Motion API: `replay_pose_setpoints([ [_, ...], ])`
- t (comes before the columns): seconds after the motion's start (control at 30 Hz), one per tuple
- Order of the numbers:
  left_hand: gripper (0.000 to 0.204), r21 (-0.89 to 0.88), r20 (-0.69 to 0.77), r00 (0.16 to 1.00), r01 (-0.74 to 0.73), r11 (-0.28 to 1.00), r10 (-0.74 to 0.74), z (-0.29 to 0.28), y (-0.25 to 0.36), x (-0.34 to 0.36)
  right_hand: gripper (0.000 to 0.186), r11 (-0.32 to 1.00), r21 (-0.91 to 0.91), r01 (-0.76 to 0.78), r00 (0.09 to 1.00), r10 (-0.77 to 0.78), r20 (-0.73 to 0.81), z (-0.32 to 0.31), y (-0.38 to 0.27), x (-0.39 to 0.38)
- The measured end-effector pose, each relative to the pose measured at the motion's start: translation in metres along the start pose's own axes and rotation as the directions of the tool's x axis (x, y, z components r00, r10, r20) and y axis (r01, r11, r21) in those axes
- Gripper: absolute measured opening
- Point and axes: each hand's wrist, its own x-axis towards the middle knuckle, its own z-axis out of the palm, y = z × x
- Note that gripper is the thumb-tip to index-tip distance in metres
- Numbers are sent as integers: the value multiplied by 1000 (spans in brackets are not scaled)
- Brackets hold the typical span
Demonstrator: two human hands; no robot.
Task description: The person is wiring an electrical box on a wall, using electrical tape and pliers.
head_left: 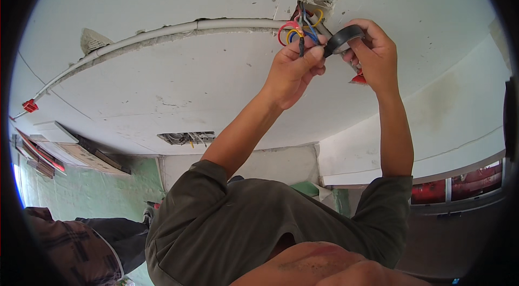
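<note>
My right hand (378,59) is closed around a roll of black electrical tape (350,33), gripping it by its ring. Just left of it, my left hand (296,72) pinches a bundle of electrical wires (296,31) in red, yellow and blue. A dark strip, seemingly tape, runs from the roll to the left fingertips. One wire end wrapped in black (301,48) pokes up past my left fingers. The wires come out of a rough hole (316,1) in the white wall surface above. The exact grip of the left fingertips is partly hidden.
A pale conduit (162,32) curves leftward from the hole along a chiselled groove to a red fitting (30,106). Behind my right wrist is another red piece (358,78). A recessed box with wires (186,138) sits lower down. Another person (75,245) is at lower left.
</note>
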Motion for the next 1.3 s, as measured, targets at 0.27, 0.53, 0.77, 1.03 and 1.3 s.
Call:
replay_pose_setpoints([
  [0.27, 31, 538, -112, 947, -197, 819, 301, 15, -16, 1, 19, 999, 13, 34, 997, -33, -66, 3, 46, -12],
  [0.53, 19, 696, -54, 864, -328, 639, 501, 15, -22, -5, 27, 978, 186, 92, 990, -69, -122, 50, 95, -32],
  [0.77, 23, 726, -95, 942, -156, 670, 322, -11, -3, -49, 32, 920, 344, -187, 953, 85, 290, 61, 70, -40],
  [1.03, 26, 683, 55, 908, -338, 648, 416, 15, -2, -70, 15, 735, -305, 606, 770, -638, -7, 20, 15, -45],
  [1.3, 29, 181, -28, 980, -189, 965, 197, 0, -9, -39, 38, 363, -411, 836, 503, -805, 315, 0, -7, -9],
])
